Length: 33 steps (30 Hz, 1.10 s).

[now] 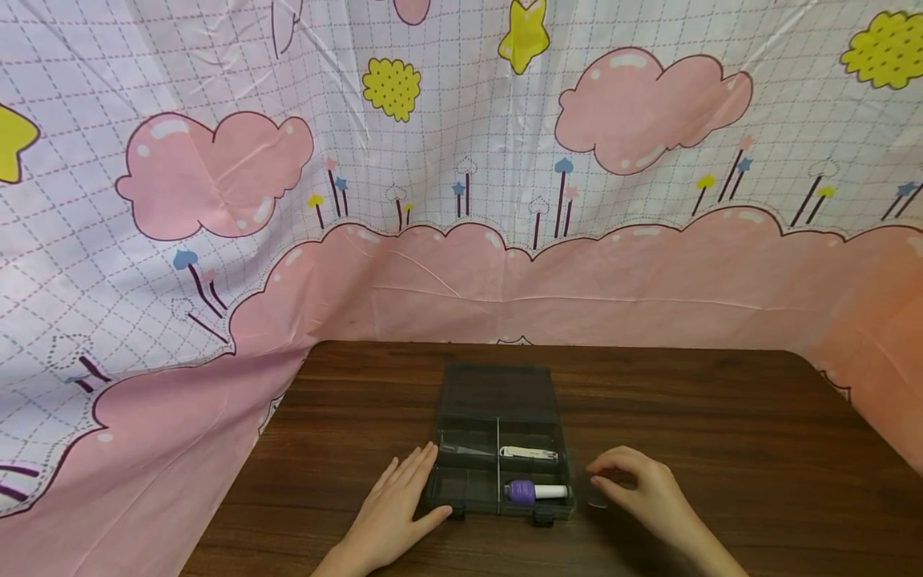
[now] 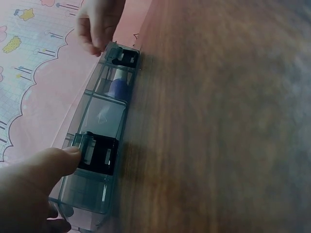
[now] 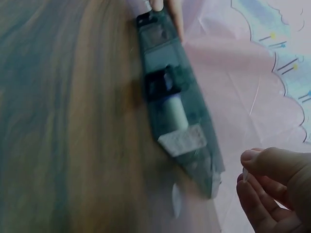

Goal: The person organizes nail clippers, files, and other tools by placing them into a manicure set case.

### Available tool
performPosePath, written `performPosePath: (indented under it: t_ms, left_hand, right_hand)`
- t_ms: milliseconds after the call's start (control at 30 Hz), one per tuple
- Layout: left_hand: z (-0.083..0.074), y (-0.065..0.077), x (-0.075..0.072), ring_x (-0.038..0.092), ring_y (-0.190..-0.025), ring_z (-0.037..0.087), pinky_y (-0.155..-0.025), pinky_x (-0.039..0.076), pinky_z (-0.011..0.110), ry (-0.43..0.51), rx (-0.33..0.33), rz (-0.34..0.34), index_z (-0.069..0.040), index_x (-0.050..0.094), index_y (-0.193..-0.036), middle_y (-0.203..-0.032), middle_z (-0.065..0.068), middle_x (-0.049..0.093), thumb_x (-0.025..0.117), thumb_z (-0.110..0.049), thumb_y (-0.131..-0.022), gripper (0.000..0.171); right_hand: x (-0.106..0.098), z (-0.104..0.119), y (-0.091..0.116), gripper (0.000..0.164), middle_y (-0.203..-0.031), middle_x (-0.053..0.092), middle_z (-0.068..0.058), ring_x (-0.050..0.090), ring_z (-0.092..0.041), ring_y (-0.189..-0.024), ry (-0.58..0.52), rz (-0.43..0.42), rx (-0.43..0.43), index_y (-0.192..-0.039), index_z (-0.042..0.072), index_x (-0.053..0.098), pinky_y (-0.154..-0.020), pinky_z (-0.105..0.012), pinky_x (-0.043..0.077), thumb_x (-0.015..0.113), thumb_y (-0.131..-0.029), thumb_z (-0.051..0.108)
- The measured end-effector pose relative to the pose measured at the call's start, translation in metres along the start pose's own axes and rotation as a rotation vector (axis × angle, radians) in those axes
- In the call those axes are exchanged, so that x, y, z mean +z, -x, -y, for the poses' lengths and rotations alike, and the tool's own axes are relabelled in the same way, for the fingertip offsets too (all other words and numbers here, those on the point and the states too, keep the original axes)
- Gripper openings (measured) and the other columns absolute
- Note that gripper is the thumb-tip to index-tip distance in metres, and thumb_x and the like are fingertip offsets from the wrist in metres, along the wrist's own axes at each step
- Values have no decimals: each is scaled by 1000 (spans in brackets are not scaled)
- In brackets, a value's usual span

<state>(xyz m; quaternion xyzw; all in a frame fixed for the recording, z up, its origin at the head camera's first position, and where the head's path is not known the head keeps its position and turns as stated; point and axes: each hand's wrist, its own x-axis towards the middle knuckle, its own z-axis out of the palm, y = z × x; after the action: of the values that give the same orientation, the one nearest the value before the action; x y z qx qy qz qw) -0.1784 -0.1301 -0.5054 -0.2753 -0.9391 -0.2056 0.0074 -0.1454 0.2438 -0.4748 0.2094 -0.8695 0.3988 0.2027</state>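
A dark see-through plastic case (image 1: 497, 393) lies on the table with its lid folded back. My left hand (image 1: 392, 505) rests along its left side, fingers straight, the thumb at a front latch (image 2: 97, 153). Inside the divided case are a nail clipper (image 1: 529, 453), a purple nail polish bottle (image 1: 521, 491) with a white cap and a slim pointed tool (image 1: 465, 449). Right of the case, my right hand (image 1: 638, 485) pinches a small clear sliver (image 3: 245, 174) between thumb and fingers; its kind cannot be told. A similar pale, oval sliver (image 3: 176, 200) lies on the table below that hand.
The dark wooden table (image 1: 721, 409) extends on both sides of the case. A patterned pink and white cloth (image 1: 433, 296) hangs behind the table and along its sides. A second front latch (image 1: 543, 518) sticks out from the case's near edge.
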Motion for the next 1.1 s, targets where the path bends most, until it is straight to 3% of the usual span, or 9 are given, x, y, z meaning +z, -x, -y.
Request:
performPosePath:
  t_ms: [333,733,900,1100]
  left_hand:
    - [-1,0,-1,19,-143,24,-113,14,54,-7,2,-1,-14,17,-154,-158,4,18,43,-67,-90,87]
    - [-1,0,-1,19,-143,24,-113,14,54,-8,1,-3,-13,17,-154,-158,4,18,43,-67,-90,87]
    - [-1,0,-1,19,-143,24,-113,14,54,-10,2,-6,-12,18,-154,-158,4,18,44,-66,-90,87]
    - [0,0,0,20,-143,25,-113,14,55,-7,8,-10,-12,18,-154,-158,5,18,45,-64,-91,87]
  right_hand:
    - [18,24,-22,26,-93,67,3,64,-7,-79,-123,23,-43,-91,18,71,-68,-26,57,78,-75,-2]
    - [50,50,-48,17,-96,66,-1,64,-11,-82,-231,143,-62,-93,16,70,-70,-29,57,75,-81,5]
    - [68,59,-55,13,-97,65,-1,64,-12,-84,-268,222,-37,-93,8,70,-76,-28,56,74,-82,2]
    - [95,63,-58,12,-96,65,0,62,-7,-83,-283,301,-91,-94,3,69,-75,-26,55,72,-83,4]
